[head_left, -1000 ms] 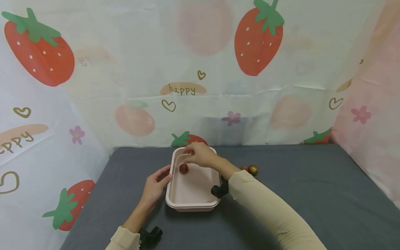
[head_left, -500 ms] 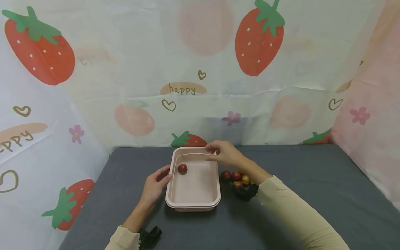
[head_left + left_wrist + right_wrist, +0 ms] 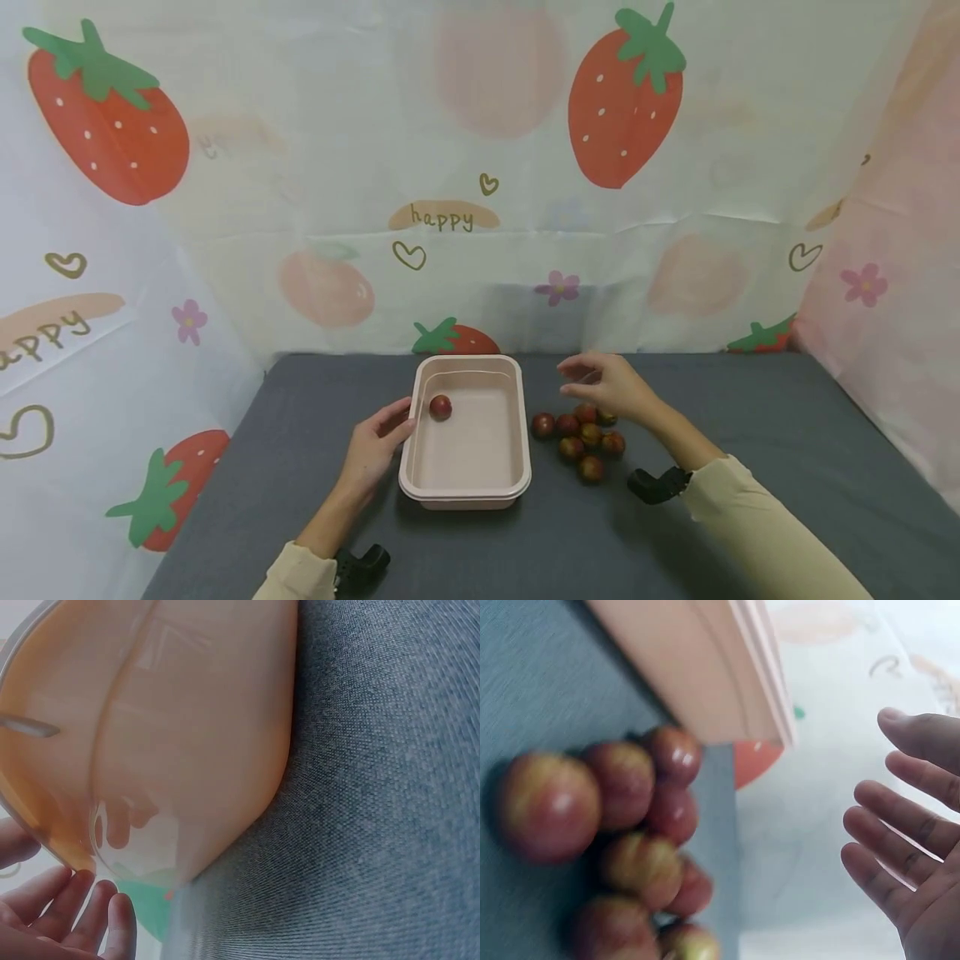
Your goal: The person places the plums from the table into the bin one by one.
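Observation:
A pale pink plastic box (image 3: 472, 450) stands on the dark cloth with one red plum (image 3: 440, 407) inside, near its left wall. My left hand (image 3: 371, 446) rests at the box's left rim, fingers and thumb relaxed; in the left wrist view its fingertips (image 3: 79, 881) lie right at the rim. My right hand (image 3: 609, 385) hovers over the far side of a cluster of red and yellowish plums (image 3: 591, 435) right of the box. Nothing is in it; the right wrist view shows its loosely bent fingers (image 3: 885, 832) apart from the plums.
The grey cloth-covered table (image 3: 720, 417) reaches to a white backdrop (image 3: 337, 167) printed with strawberries, hearts and flowers. Black wrist cameras (image 3: 660, 485) sit on both forearms.
My right hand has moved from inside the box, out over its right rim, to above the plum cluster. The left hand has stayed at the box's rim.

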The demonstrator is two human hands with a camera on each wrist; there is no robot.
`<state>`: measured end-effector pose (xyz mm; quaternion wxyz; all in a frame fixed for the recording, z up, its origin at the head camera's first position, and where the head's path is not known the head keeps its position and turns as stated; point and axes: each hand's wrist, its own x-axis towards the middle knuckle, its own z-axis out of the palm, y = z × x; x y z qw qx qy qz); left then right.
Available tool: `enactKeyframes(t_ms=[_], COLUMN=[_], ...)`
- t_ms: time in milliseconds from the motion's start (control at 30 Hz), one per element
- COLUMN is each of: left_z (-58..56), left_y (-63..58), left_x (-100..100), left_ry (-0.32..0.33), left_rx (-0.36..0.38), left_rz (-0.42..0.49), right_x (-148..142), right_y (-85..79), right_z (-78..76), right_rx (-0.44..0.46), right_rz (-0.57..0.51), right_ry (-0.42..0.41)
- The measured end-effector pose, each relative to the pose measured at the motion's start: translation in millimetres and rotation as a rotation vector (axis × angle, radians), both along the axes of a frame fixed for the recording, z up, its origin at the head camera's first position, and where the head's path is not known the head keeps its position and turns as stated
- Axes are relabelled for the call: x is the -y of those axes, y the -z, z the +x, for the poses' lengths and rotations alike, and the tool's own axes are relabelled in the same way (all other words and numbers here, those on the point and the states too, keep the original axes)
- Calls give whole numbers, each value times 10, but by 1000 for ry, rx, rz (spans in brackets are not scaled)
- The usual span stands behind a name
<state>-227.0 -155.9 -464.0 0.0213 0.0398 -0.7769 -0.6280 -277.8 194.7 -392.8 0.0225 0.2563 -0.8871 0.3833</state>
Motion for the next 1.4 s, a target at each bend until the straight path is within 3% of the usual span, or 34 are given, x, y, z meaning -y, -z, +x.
enactKeyframes(t_ms=[333, 533, 933, 1400], left_z=[2, -3, -20, 10], left_y=[12, -2, 27, 11], left_x=[9, 10, 7, 13], left_ry=[-3, 4, -7, -6], left_rx=[10, -4, -4, -13], left_rz=[-8, 3, -7, -15], right_x=[-415, -555, -625, -592], right_y=[245, 389, 629, 768], right_z=[16, -44, -117, -133], right_rx=[48, 102, 106, 101], right_rz=[-11, 36, 68, 82], right_ry=[83, 107, 153, 215])
